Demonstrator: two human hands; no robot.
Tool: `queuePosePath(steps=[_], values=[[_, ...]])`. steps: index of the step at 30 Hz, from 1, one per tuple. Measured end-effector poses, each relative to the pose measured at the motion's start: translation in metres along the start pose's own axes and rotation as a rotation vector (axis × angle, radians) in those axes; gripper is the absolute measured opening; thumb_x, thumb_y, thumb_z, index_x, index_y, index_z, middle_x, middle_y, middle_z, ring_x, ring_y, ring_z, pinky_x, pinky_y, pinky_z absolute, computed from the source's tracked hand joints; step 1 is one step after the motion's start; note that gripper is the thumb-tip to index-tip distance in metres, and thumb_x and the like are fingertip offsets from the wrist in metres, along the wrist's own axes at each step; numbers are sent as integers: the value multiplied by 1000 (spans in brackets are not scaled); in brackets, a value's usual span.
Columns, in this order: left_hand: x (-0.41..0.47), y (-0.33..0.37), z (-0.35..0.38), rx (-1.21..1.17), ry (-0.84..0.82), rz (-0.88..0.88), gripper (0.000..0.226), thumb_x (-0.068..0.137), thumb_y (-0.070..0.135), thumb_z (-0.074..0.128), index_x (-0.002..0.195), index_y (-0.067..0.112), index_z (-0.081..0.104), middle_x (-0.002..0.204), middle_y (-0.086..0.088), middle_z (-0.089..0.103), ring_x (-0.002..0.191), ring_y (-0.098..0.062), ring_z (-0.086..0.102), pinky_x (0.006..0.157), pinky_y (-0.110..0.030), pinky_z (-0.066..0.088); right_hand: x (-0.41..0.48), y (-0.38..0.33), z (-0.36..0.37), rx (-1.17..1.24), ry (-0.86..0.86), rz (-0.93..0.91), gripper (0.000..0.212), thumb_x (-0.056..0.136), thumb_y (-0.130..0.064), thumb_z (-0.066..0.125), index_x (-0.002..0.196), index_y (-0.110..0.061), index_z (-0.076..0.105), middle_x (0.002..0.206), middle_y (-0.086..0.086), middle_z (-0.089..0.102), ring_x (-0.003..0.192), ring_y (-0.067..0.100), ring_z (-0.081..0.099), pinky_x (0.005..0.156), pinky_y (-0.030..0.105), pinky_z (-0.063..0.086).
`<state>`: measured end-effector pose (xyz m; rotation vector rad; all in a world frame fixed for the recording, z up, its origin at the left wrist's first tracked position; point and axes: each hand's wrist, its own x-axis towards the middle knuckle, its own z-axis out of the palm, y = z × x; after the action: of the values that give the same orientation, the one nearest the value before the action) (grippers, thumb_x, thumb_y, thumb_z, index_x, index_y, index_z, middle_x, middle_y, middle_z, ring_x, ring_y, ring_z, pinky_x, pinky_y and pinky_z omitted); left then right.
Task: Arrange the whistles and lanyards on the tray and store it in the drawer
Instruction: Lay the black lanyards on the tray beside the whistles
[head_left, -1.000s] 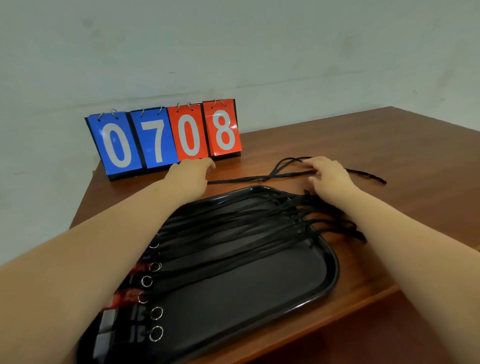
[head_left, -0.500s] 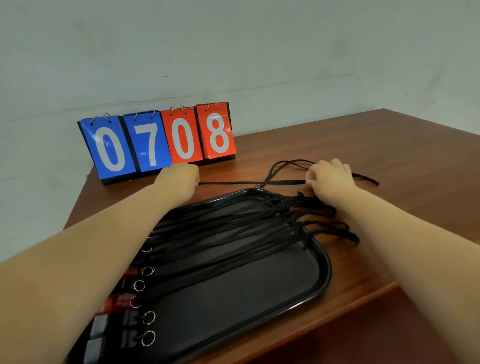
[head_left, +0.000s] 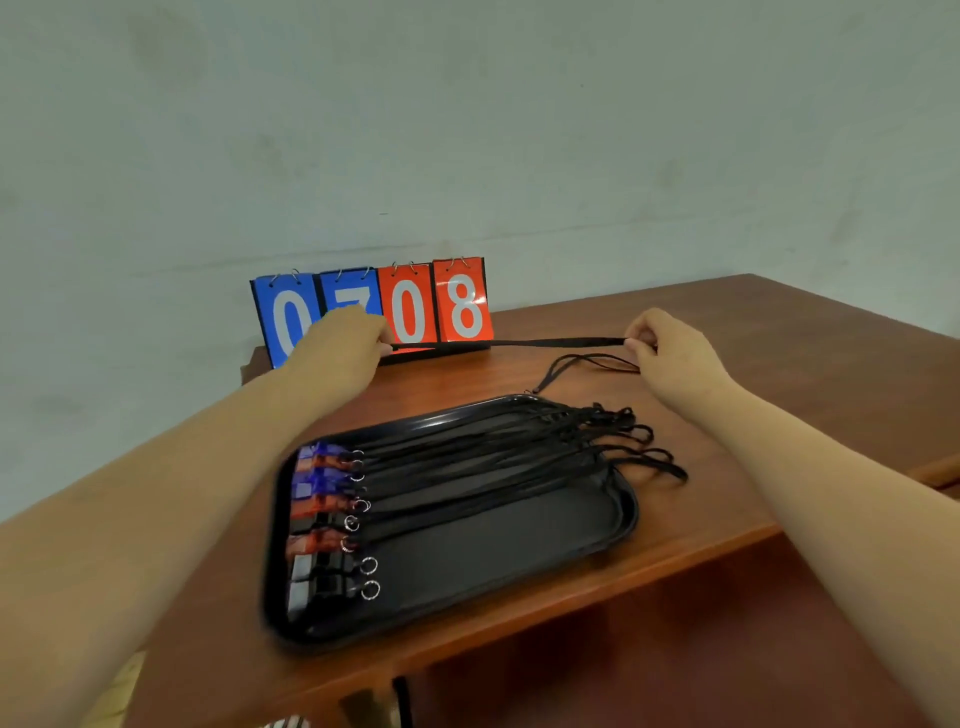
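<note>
Nearest us, the glossy black rectangular plastic tray (head_left: 519, 566) sits on the reddish-brown wooden table (head_left: 753, 415), with a column of blue, orange and black whistles (head_left: 322, 512) down its left end, their black cords (head_left: 493, 452) combed rightward and spilling over the right rim. Just beyond the far rim, another loose black cord (head_left: 582, 364) lies on the wood. Farther back, both hands are up and well apart: the left hand (head_left: 345, 338) closed on one end, the right hand (head_left: 670, 348) pinching the other, of a flat black lanyard (head_left: 545, 342) drawn taut in front of the blue-and-red flip scoreboard (head_left: 371, 312). That's straightening, by my read. Next, lower it level alongside the others.
</note>
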<state>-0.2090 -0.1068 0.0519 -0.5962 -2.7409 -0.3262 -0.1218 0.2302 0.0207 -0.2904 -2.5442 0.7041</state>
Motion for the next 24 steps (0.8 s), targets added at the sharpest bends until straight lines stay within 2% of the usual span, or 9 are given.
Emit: queuePosePath(steps=[7, 11, 14, 20, 24], values=[[-88, -13, -20, -57, 79, 51, 21, 97, 22, 61, 112, 14, 74, 109, -5, 70, 103, -19, 62, 96, -35, 46, -51, -4, -14, 43, -14, -10, 9, 99, -24, 53, 98, -21, 62, 99, -6, 59, 96, 13, 51, 80, 28, 38], [-121, -21, -18, -35, 69, 89, 16, 95, 23, 63, 105, 18, 74, 99, 1, 68, 92, -12, 57, 86, -28, 46, -75, -2, -12, 50, -54, 19, 13, 98, -26, 55, 98, -18, 66, 101, -5, 63, 95, 14, 56, 79, 28, 41], [-139, -21, -16, 19, 42, 120, 16, 95, 25, 62, 105, 19, 74, 96, 2, 67, 93, -16, 60, 87, -34, 50, -89, -1, -6, 39, -85, 39, 12, 97, -25, 57, 94, -18, 66, 96, -3, 65, 90, 15, 58, 76, 28, 41], [-158, -18, -12, 81, -6, 145, 13, 96, 28, 61, 103, 23, 71, 90, 6, 63, 90, -15, 60, 87, -35, 50, -102, 9, -1, 7, -97, 82, 18, 92, -33, 64, 81, -18, 63, 90, -3, 64, 89, 16, 57, 75, 30, 40], [-166, -17, -6, 110, -67, 160, 12, 96, 29, 61, 101, 26, 71, 97, 9, 68, 96, -13, 62, 91, -36, 48, -109, 12, 4, -12, -120, 94, 16, 92, -30, 65, 81, -18, 63, 90, -3, 62, 88, 17, 58, 74, 29, 39]])
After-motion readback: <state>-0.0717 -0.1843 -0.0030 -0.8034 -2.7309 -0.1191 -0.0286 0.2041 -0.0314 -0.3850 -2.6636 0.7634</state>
